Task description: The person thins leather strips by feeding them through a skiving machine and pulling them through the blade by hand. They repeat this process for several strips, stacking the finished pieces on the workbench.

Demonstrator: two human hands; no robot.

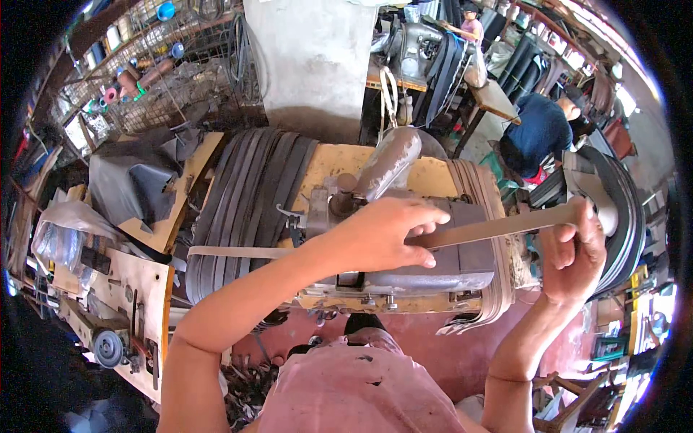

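Note:
A long tan leather strap (498, 226) stretches between my two hands above a grey metal machine (451, 249). My right hand (574, 252) grips its right part, fingers curled round it. At the other side, the strap runs into my left hand (401, 234), between thumb and fingers, with the fingertips bent around it. A tan strip (238, 251) shows left of my left forearm, lying across a bundle of dark straps (249, 187); whether it is the same strap is hidden by the arm.
A bundle of brown straps (494, 289) drapes over the bench's right side. Black straps (624, 216) hang at far right. Leftward are a wooden board (137, 303) and grey sheet material (133, 180). A person in a dark blue shirt (538, 126) bends at back right; another person (471, 29) is farther back.

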